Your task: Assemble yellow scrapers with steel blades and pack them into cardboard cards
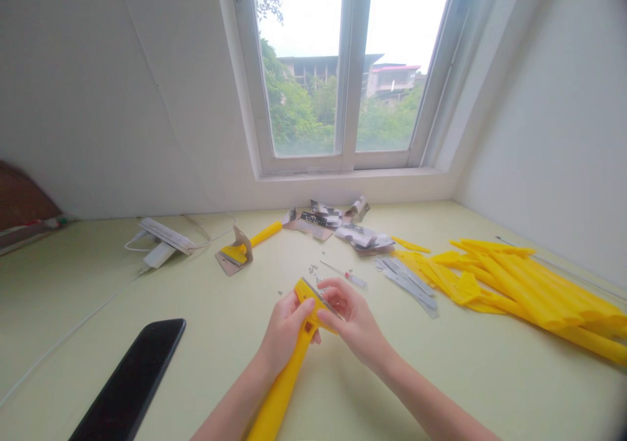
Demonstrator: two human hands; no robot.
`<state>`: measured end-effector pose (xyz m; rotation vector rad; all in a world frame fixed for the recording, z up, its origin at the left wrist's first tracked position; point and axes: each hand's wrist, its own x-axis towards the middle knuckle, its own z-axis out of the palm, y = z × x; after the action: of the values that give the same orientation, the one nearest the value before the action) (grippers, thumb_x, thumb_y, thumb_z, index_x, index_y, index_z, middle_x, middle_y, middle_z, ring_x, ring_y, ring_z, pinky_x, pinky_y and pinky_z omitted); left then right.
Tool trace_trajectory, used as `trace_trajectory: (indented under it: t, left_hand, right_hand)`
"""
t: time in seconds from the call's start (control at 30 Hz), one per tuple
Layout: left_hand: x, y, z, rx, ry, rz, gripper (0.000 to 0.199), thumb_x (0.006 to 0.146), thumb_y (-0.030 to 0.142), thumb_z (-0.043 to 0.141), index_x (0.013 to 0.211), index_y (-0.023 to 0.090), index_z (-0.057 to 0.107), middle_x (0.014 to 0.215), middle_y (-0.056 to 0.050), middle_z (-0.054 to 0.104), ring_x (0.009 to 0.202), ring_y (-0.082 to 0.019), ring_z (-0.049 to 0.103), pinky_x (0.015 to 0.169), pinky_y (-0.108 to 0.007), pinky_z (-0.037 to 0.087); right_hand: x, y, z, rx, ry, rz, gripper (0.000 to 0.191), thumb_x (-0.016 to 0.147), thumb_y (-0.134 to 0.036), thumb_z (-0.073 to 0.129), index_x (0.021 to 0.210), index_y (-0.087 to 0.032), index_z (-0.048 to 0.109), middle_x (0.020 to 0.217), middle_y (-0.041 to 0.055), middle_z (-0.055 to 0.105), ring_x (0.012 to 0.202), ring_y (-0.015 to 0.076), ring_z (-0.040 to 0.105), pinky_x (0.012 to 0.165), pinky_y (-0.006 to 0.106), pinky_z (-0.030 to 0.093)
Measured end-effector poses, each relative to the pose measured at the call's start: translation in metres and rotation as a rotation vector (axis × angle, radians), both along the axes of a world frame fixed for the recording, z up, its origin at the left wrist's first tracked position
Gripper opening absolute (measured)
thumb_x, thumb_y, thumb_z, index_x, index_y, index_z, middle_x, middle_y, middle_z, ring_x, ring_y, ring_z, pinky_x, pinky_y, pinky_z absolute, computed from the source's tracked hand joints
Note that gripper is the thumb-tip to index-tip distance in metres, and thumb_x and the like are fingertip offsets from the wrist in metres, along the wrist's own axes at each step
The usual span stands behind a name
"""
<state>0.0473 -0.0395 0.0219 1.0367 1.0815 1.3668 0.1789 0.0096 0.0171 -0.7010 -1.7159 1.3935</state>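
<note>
A yellow scraper (279, 389) with a long handle is held over the table, its wide head pointing away from me and a thin grey blade edge along the head. My left hand (287, 326) wraps round the neck, thumb on top near a small reddish square opening. On the head's right side, my right hand (355, 317) pinches the edge between thumb and fingers. Just beyond the head lie several small screws and nuts (313, 271). A screwdriver (345, 274) with a clear and red handle rests behind my right hand.
Grey metal blades (409, 284) and a pile of yellow scraper parts (529, 284) lie on the right. Cardboard packaging (360, 235) is heaped below the window. Left of centre sits another yellow scraper (264, 234) in a card sleeve. A power strip (164, 235) and a black phone (134, 379) are leftward.
</note>
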Motion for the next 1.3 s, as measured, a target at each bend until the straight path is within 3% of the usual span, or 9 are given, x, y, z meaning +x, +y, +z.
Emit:
trace_trajectory:
  t: [0.17,0.33,0.47,0.7,0.8,0.93,1.1,1.3]
  left_hand:
    - [0.002,0.002,0.001,-0.035,-0.062,-0.025,0.023,0.077,0.032,0.047,0.088,0.012,0.052,0.069,-0.001,0.056,0.047,-0.01,0.051,0.047,-0.024,0.04]
    - [0.003,0.002,0.002,-0.049,-0.099,-0.057,0.022,0.078,0.031,0.047,0.089,0.012,0.051,0.071,-0.002,0.057,0.048,-0.01,0.051,0.047,-0.023,0.038]
    - [0.004,0.0,0.006,-0.053,-0.109,-0.083,0.019,0.079,0.028,0.045,0.088,0.013,0.05,0.07,-0.001,0.054,0.048,-0.009,0.05,0.047,-0.023,0.037]
    - [0.008,0.001,0.002,-0.007,-0.127,-0.102,0.017,0.081,0.027,0.044,0.089,0.014,0.049,0.073,0.0,0.053,0.052,-0.007,0.047,0.049,-0.022,0.039]
    - [0.007,0.002,0.0,-0.054,-0.071,-0.13,0.021,0.08,0.032,0.045,0.09,0.014,0.05,0.074,-0.001,0.055,0.051,-0.007,0.049,0.05,-0.022,0.04]
    - [0.003,0.001,-0.004,-0.195,0.08,-0.236,0.033,0.082,0.043,0.037,0.083,0.013,0.05,0.06,-0.002,0.056,0.041,-0.009,0.049,0.038,-0.019,0.031]
    - [0.001,-0.002,-0.01,-0.222,0.127,-0.219,0.035,0.082,0.046,0.033,0.073,0.015,0.047,0.042,0.005,0.043,0.033,-0.006,0.037,0.036,-0.017,0.028]
    - [0.003,0.002,-0.007,-0.211,0.093,-0.128,0.03,0.082,0.042,0.035,0.076,0.015,0.045,0.045,0.007,0.039,0.035,-0.005,0.034,0.036,-0.018,0.028]
  right_hand:
    - [0.002,0.005,0.006,-0.062,-0.05,0.004,0.032,0.068,-0.028,0.064,0.096,-0.019,0.054,0.075,0.0002,0.059,0.071,0.0149,0.058,0.067,0.029,0.046]
    - [0.007,0.009,0.019,-0.134,-0.12,0.102,0.021,0.067,-0.03,0.063,0.083,-0.016,0.062,0.078,0.0029,0.063,0.07,0.0165,0.059,0.06,0.027,0.045]
    - [0.01,0.01,0.028,-0.199,-0.118,0.128,0.015,0.069,-0.03,0.06,0.073,-0.016,0.062,0.068,0.0005,0.063,0.063,0.0144,0.058,0.057,0.025,0.043]
    - [0.01,0.008,0.029,-0.325,-0.074,0.173,0.009,0.069,-0.026,0.058,0.07,-0.017,0.06,0.065,0.0,0.064,0.061,0.0147,0.059,0.058,0.025,0.041]
    - [0.01,0.008,0.03,-0.33,-0.104,0.149,0.01,0.068,-0.026,0.058,0.066,-0.017,0.06,0.061,-0.0007,0.062,0.058,0.0135,0.056,0.056,0.025,0.039]
    - [0.011,0.01,0.031,-0.325,-0.124,0.05,0.011,0.064,-0.024,0.061,0.057,-0.016,0.058,0.053,-0.003,0.055,0.053,0.0109,0.049,0.053,0.024,0.036]
    - [0.01,0.01,0.026,-0.382,-0.134,0.073,0.01,0.064,-0.025,0.061,0.067,-0.016,0.061,0.062,-0.0005,0.06,0.061,0.0129,0.053,0.058,0.024,0.038]
    - [0.008,0.014,0.02,-0.337,-0.127,-0.078,0.024,0.072,-0.034,0.052,0.088,-0.018,0.06,0.082,0.0023,0.063,0.078,0.017,0.057,0.07,0.029,0.043]
